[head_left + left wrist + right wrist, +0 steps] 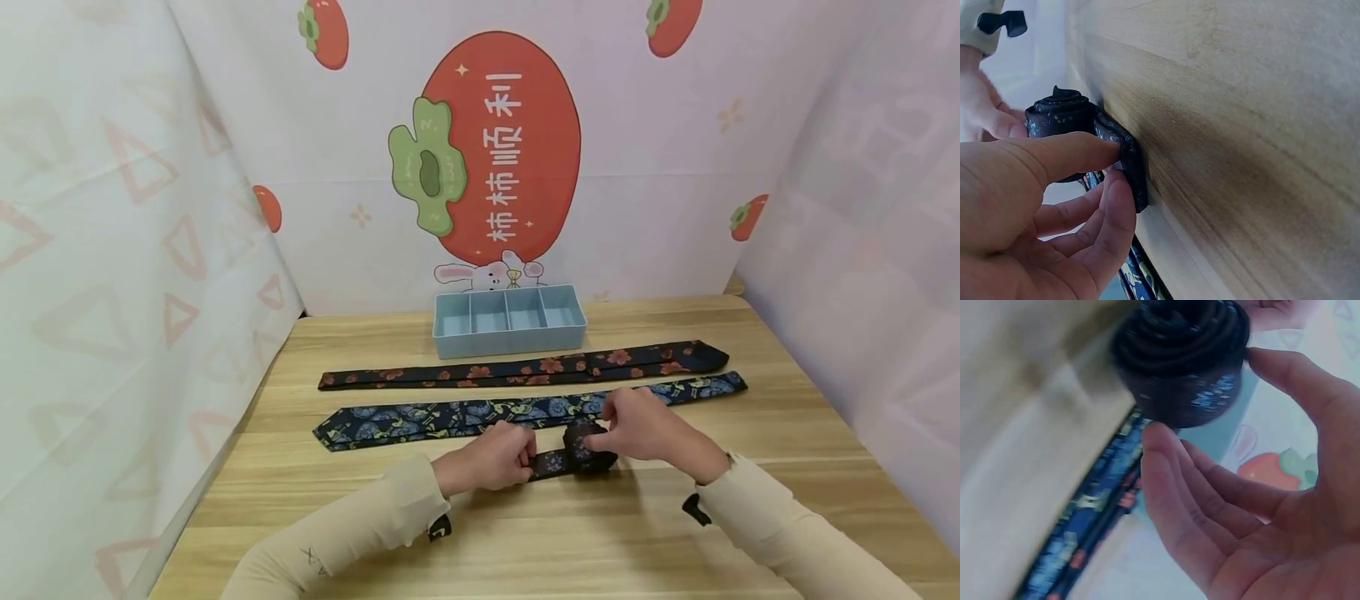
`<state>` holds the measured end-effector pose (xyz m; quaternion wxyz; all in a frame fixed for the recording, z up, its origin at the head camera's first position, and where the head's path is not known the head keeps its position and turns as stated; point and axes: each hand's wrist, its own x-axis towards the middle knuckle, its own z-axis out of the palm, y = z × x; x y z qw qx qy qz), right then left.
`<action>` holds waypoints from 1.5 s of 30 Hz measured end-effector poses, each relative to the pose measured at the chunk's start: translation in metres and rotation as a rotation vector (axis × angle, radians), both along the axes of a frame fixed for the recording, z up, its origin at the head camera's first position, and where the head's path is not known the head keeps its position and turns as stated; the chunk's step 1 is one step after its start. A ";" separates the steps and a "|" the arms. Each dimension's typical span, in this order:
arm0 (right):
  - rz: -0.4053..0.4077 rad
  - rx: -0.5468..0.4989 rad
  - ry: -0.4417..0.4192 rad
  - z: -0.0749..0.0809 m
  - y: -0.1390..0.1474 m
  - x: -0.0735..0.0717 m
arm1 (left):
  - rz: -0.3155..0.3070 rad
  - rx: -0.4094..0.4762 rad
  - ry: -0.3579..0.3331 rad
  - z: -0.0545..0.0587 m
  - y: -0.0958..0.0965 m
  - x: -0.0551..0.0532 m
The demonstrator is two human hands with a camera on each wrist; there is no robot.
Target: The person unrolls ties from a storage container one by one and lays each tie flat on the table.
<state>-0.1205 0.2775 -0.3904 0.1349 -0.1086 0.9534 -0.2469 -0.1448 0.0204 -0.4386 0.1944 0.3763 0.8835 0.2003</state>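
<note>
A dark necktie with small pale flowers is wound into a thick roll (580, 448), and a short flat tail (553, 463) runs left from it. My right hand (647, 427) holds the roll between thumb and fingers; in the right wrist view the coiled layers (1179, 337) show at its top. With thumb and fingertips, my left hand (491, 457) pinches the tail near its end, which appears folded and dark (1135, 172) in the left wrist view. Just behind the hands lies a navy necktie (420, 419) with blue and yellow patterning, partly covered by the right hand.
Farther back, a black necktie with red flowers (480, 372) lies stretched across the wooden table (360, 525). Behind it stands a light blue tray (510, 341) with several compartments, close to the printed backdrop (345, 258). Pale cloth walls (150, 333) flank both sides.
</note>
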 end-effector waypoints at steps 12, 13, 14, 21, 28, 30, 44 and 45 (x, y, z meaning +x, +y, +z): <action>0.244 -0.076 0.041 0.004 -0.027 -0.020 | 0.002 0.036 -0.003 -0.001 -0.001 0.002; 0.231 -0.068 0.059 0.003 -0.028 -0.019 | 0.004 0.038 -0.003 -0.001 -0.001 0.001; 0.206 -0.062 0.072 0.002 -0.029 -0.018 | 0.006 0.037 -0.003 -0.001 -0.001 0.001; 0.086 -0.011 0.117 -0.004 -0.023 -0.008 | 0.007 0.039 -0.011 -0.002 -0.001 0.000; 0.042 -0.039 0.050 -0.004 0.001 -0.006 | 0.008 0.044 -0.025 -0.002 -0.002 0.001; 0.029 -0.049 0.020 -0.003 0.009 -0.005 | 0.011 0.042 -0.030 -0.001 -0.002 0.001; 0.051 -0.100 0.023 0.005 0.030 -0.006 | 0.008 0.034 -0.037 -0.001 -0.002 0.000; 0.069 -0.107 0.025 0.005 0.026 -0.007 | 0.009 0.033 -0.040 -0.001 -0.002 0.000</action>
